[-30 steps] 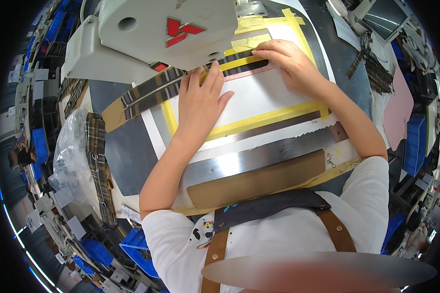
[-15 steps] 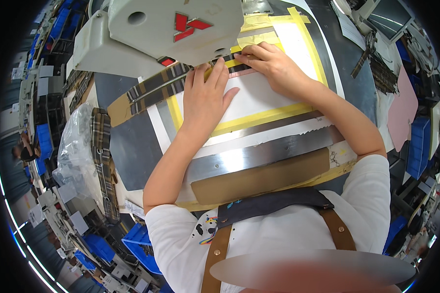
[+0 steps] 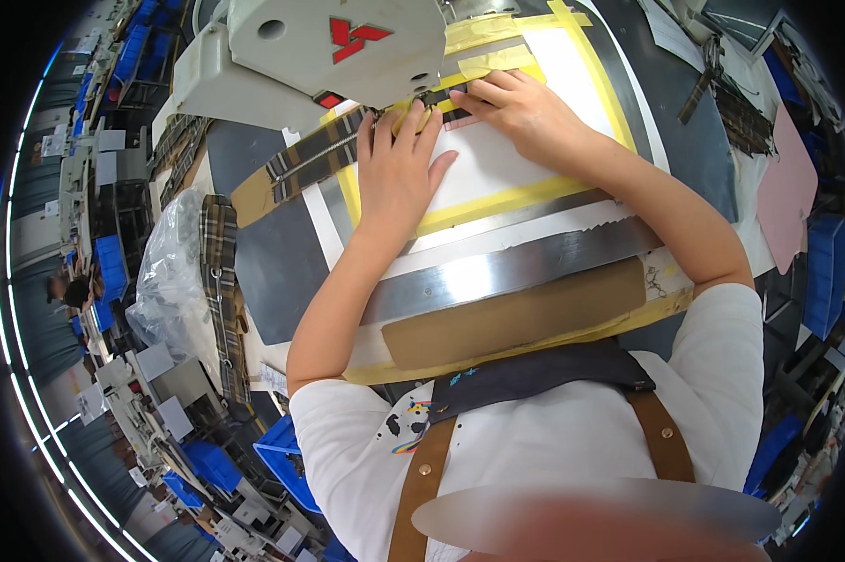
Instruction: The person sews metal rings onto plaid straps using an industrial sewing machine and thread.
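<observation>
From my end I see the person's left hand [image 3: 399, 173] lying open and palm down, fingers a little apart and thumb out to the side, its fingertips resting on the plaid strip [image 3: 319, 140] and curled around nothing. The strip slants up from the left and runs under those fingertips, close by the lower edge of the white sewing machine head [image 3: 310, 61]. A zipper [image 3: 319, 159] follows its length, and a tan piece [image 3: 252, 199] sticks out past its lower left end. The right hand [image 3: 521, 108] sits farther right, fingers bent down at the strip's other part. That spot is small and partly covered in my view, so I cannot tell whether the right thumb and fingers pinch the strip or only press on it.

Under the hands I see a white sheet [image 3: 488, 173] edged with yellow tape [image 3: 596, 70]. Nearer the person there is a shiny metal bar [image 3: 526, 259] and, just below it, a brown pad [image 3: 516, 314]. On the left, a clear plastic bag [image 3: 170, 290] lies beside a plaid strap [image 3: 218, 309] with metal fittings. Over on the right I have a plaid bundle [image 3: 746, 117] and a pink sheet [image 3: 786, 187]. A blue bin [image 3: 287, 459] stands at lower left, near the person's white sleeve [image 3: 333, 421].
</observation>
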Demonstrator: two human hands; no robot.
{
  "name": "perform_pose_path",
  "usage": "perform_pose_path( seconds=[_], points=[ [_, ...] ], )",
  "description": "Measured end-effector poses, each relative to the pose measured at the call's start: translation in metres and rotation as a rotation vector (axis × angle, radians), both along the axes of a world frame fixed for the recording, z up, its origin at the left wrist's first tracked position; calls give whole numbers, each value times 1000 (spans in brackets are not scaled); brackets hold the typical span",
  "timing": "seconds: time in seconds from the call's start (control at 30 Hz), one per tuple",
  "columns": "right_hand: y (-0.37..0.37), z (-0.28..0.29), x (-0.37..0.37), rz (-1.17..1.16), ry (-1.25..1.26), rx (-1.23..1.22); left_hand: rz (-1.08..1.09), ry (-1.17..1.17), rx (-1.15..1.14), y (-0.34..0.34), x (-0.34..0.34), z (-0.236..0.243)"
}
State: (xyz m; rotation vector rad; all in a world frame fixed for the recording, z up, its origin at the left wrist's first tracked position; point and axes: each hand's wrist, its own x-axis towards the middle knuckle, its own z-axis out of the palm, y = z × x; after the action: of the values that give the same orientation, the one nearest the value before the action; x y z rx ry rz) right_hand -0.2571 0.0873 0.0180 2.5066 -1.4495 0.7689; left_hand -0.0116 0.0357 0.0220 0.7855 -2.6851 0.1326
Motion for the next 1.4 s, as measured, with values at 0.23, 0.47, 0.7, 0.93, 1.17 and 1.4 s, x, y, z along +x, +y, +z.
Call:
perform_pose_path(
  seconds=[0.23,0.47,0.7,0.93,1.17,1.4],
  points=[
    [1,-3,2,-18,-59,11,64,-77,-94,1,3,5],
    [0,-3,1,-6,-32,-21,28,-94,-66,-3,8,7],
    [1,-3,2,-21,-19,-25,0,-109,-73,-8,9,10],
    [1,-2,4,-30,-35,14,34,-88,-59,-5,4,7],
    [0,-2,6,-36,-42,27,100,-51,-74,5,-4,5],
    [-1,0,6,-25,-19,49,128,-30,-108,6,-9,-1]
  ],
)
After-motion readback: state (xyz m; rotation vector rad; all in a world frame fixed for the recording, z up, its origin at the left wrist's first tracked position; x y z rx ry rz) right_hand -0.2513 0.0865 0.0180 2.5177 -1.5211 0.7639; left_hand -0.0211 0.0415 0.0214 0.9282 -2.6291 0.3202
